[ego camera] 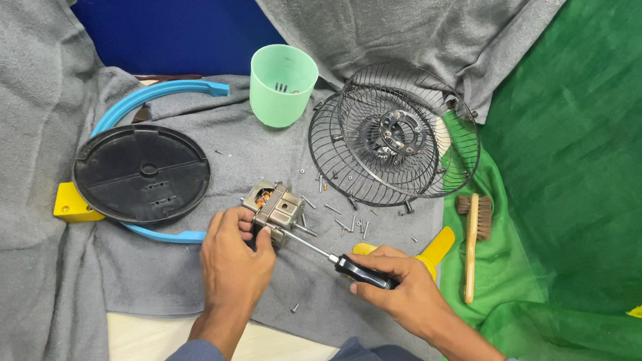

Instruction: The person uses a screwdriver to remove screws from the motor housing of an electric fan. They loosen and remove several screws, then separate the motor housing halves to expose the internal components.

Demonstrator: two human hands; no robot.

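Note:
My left hand (pixel 231 256) grips a small metal fan motor (pixel 275 207) with copper windings, holding it down on the grey cloth. My right hand (pixel 398 289) is closed on the black handle of a screwdriver (pixel 343 263). Its thin shaft runs up and left, and the tip touches the motor's lower side. Several loose screws (pixel 343 221) lie scattered on the cloth just right of the motor.
Two stacked wire fan guards (pixel 394 133) sit at right. A mint-green plastic cup (pixel 281 84) stands behind. A black round base plate (pixel 141 172) rests on a blue ring (pixel 154 94) at left. A wooden brush (pixel 474 229) and a yellow part (pixel 437 246) lie near my right hand.

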